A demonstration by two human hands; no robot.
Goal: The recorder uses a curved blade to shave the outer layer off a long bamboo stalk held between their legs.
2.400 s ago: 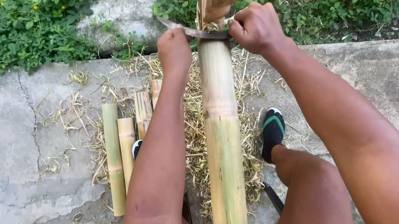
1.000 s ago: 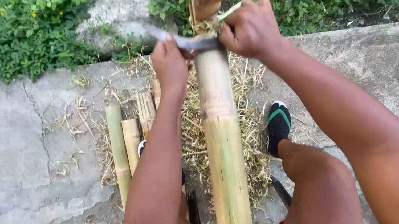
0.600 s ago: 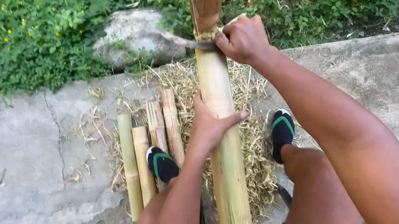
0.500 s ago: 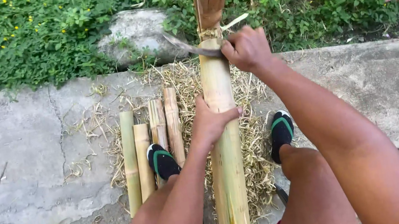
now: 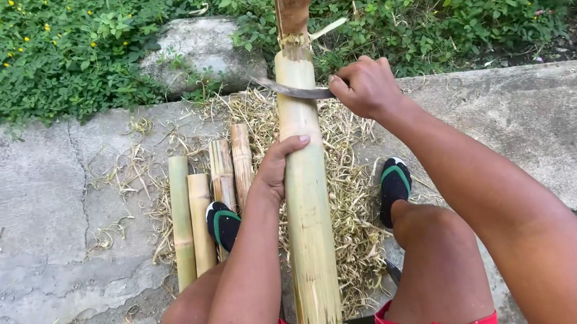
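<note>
Left grip around bamboo pole

You are working outdoors, at a yard's edge: cracked concrete slab, low green groundcover with yellow flowers, a grey rock, cut bamboo lengths and dry shavings underfoot

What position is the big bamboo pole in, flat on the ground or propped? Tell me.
Propped. The bamboo pole slants up off the concrete between the knees, left hand gripping its side.
</note>
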